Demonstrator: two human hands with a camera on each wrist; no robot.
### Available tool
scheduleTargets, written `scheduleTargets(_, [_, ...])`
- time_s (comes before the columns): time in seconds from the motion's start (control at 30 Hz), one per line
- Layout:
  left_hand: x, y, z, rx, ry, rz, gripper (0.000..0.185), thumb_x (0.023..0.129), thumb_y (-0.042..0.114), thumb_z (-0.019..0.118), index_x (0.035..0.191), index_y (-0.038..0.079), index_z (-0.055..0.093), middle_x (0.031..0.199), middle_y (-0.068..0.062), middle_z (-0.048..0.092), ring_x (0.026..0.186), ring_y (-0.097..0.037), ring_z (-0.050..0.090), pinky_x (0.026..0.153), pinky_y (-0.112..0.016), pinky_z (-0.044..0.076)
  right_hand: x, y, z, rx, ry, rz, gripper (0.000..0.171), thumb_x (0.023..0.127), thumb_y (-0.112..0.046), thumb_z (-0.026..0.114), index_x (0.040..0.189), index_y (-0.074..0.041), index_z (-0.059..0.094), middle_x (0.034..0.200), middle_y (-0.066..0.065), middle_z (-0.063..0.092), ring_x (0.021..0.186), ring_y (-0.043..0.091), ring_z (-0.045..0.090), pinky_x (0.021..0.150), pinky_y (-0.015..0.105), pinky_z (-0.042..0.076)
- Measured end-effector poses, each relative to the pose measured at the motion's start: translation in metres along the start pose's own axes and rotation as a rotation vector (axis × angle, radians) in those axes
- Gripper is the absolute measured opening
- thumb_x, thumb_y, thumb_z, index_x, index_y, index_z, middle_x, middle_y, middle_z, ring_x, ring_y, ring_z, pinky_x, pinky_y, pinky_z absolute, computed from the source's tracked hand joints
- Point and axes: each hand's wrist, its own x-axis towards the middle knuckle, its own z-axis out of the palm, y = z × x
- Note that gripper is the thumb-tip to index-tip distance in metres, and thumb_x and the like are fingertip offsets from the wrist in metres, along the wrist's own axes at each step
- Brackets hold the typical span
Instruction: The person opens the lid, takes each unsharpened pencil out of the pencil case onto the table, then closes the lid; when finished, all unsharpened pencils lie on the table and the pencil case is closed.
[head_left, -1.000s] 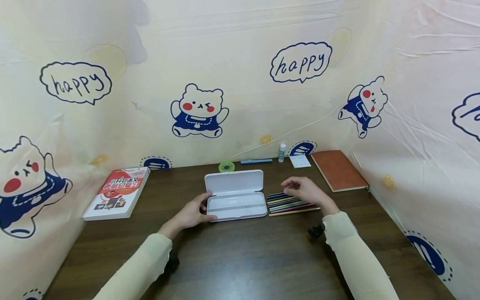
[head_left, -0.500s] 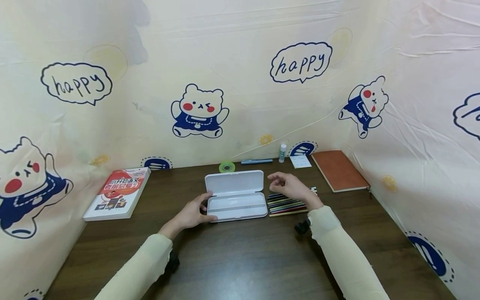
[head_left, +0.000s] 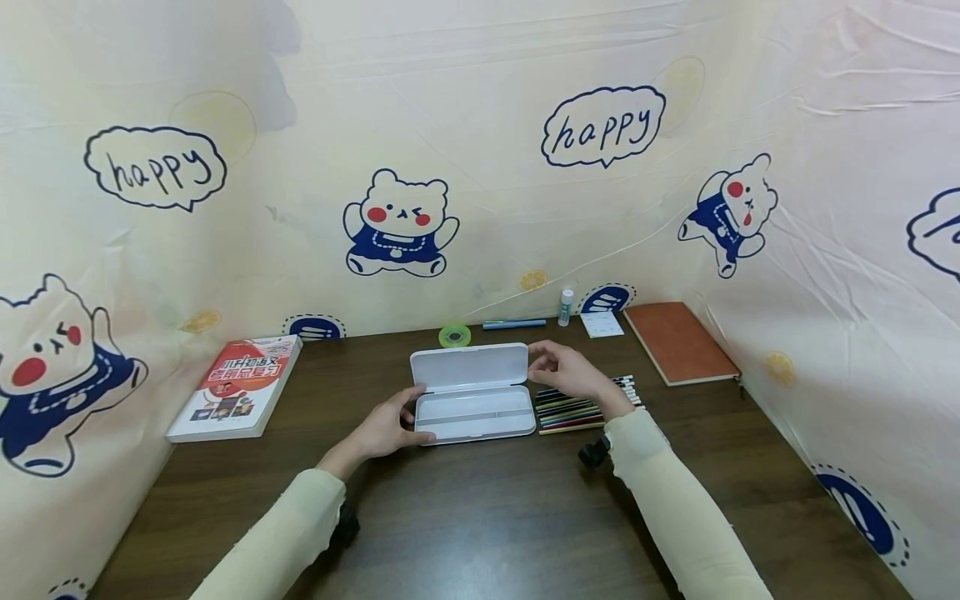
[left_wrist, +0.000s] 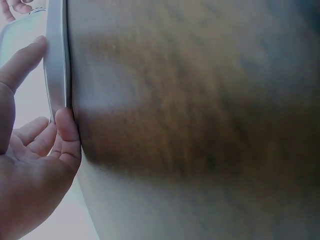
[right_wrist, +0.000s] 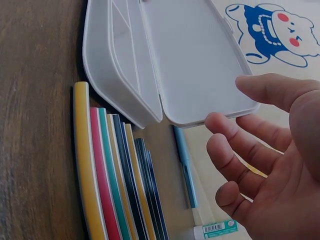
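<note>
A white pencil case (head_left: 476,414) lies on the table with its lid (head_left: 469,367) raised and its two long compartments showing. My left hand (head_left: 382,427) holds the case at its left end, thumb near the front corner; in the left wrist view, thumb and fingers grip the case's rim (left_wrist: 56,75). At the lid's right edge, my right hand (head_left: 567,371) has its thumb on the inner side and fingertips around the edge, seen closely in the right wrist view. Several coloured pencils (right_wrist: 106,165) lie side by side to the right of the case, partly under the right hand.
Behind the case are a green tape roll (head_left: 454,336), a blue pen (head_left: 514,324), a glue stick (head_left: 566,307) and a small pale card (head_left: 602,324). A brown notebook (head_left: 681,343) lies at the right, a red-and-white book (head_left: 234,388) at the left. Patterned cloth hangs behind.
My right hand has moved left from above the pencils to the right edge of the pencil case's lid. The left hand has stayed on the case.
</note>
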Motion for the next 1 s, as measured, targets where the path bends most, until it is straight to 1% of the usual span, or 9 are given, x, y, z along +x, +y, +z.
scheduleTargets(0.1, [0.000, -0.001, 0.001, -0.001, 0.006, 0.007, 0.096, 0.077, 0.043, 0.085, 0.154, 0.013, 0.036, 0.127, -0.008, 0.061, 0.096, -0.015, 0.059, 0.084, -0.035, 0.049, -0.001, -0.001, 0.001, 0.014, 0.001, 0.005, 0.043, 0.097, -0.019, 0.065, 0.137, -0.009, 0.053, 0.109, 0.008, 0.072, 0.089, 0.016, 0.061, 0.075, 0.031, 0.048])
scheduleTargets(0.27, [-0.001, -0.002, 0.002, -0.033, 0.019, -0.001, 0.092, 0.077, 0.042, 0.086, 0.150, 0.013, 0.037, 0.138, -0.008, 0.057, 0.098, -0.016, 0.060, 0.084, -0.036, 0.049, -0.003, -0.003, 0.001, 0.031, 0.006, 0.001, 0.038, 0.099, -0.022, 0.062, 0.135, -0.010, 0.055, 0.110, 0.007, 0.071, 0.092, 0.018, 0.062, 0.077, 0.032, 0.049])
scheduleTargets(0.37, [-0.001, -0.001, 0.003, -0.062, 0.028, -0.015, 0.090, 0.077, 0.040, 0.086, 0.147, 0.013, 0.037, 0.140, -0.009, 0.055, 0.100, -0.017, 0.060, 0.086, -0.036, 0.048, -0.005, -0.004, 0.001, 0.065, -0.004, 0.010, 0.037, 0.102, -0.025, 0.058, 0.135, -0.010, 0.054, 0.113, 0.012, 0.069, 0.096, 0.027, 0.065, 0.081, 0.039, 0.053])
scheduleTargets(0.47, [-0.001, -0.001, 0.004, -0.085, 0.037, -0.019, 0.089, 0.076, 0.038, 0.087, 0.142, 0.011, 0.033, 0.142, -0.014, 0.054, 0.099, -0.017, 0.060, 0.087, -0.036, 0.047, -0.007, -0.004, 0.000, 0.109, -0.018, 0.036, 0.038, 0.104, -0.031, 0.053, 0.135, -0.010, 0.053, 0.117, 0.015, 0.068, 0.097, 0.032, 0.066, 0.084, 0.048, 0.053])
scheduleTargets(0.6, [0.001, 0.001, 0.004, -0.131, 0.047, -0.041, 0.097, 0.075, 0.035, 0.089, 0.141, 0.012, 0.023, 0.147, -0.016, 0.052, 0.098, -0.018, 0.059, 0.088, -0.035, 0.045, -0.009, -0.004, 0.000, 0.139, -0.014, 0.065, 0.039, 0.106, -0.039, 0.046, 0.134, -0.012, 0.054, 0.118, 0.014, 0.068, 0.096, 0.032, 0.065, 0.087, 0.055, 0.050])
scheduleTargets(0.73, [0.001, 0.003, 0.003, -0.151, 0.048, -0.059, 0.107, 0.074, 0.033, 0.090, 0.147, 0.016, 0.014, 0.146, -0.016, 0.053, 0.097, -0.019, 0.058, 0.087, -0.034, 0.045, -0.012, -0.006, 0.001, 0.115, -0.002, 0.058, 0.039, 0.107, -0.041, 0.042, 0.128, -0.012, 0.057, 0.115, 0.014, 0.068, 0.096, 0.034, 0.064, 0.084, 0.051, 0.051])
scheduleTargets(0.77, [0.001, 0.003, 0.003, -0.141, 0.044, -0.047, 0.106, 0.075, 0.033, 0.089, 0.148, 0.015, 0.014, 0.146, -0.017, 0.053, 0.097, -0.019, 0.058, 0.087, -0.034, 0.046, -0.013, -0.006, 0.002, 0.104, -0.001, 0.056, 0.038, 0.107, -0.041, 0.042, 0.126, -0.013, 0.058, 0.113, 0.014, 0.069, 0.095, 0.034, 0.065, 0.083, 0.049, 0.051])
scheduleTargets(0.87, [-0.001, 0.004, 0.002, -0.107, 0.036, -0.008, 0.098, 0.076, 0.031, 0.088, 0.146, 0.016, 0.020, 0.142, -0.018, 0.055, 0.095, -0.019, 0.057, 0.085, -0.034, 0.045, -0.016, -0.009, 0.005, 0.053, -0.013, 0.045, 0.034, 0.107, -0.041, 0.041, 0.118, -0.015, 0.060, 0.110, 0.014, 0.069, 0.094, 0.033, 0.065, 0.080, 0.043, 0.052])
scheduleTargets(1.0, [-0.005, 0.004, 0.000, -0.067, 0.019, 0.030, 0.086, 0.080, 0.033, 0.085, 0.142, 0.017, 0.027, 0.123, -0.015, 0.059, 0.096, -0.020, 0.056, 0.083, -0.035, 0.044, -0.020, -0.007, 0.010, -0.030, -0.042, 0.004, 0.026, 0.106, -0.038, 0.046, 0.111, -0.017, 0.061, 0.104, 0.010, 0.069, 0.089, 0.023, 0.063, 0.077, 0.035, 0.051])
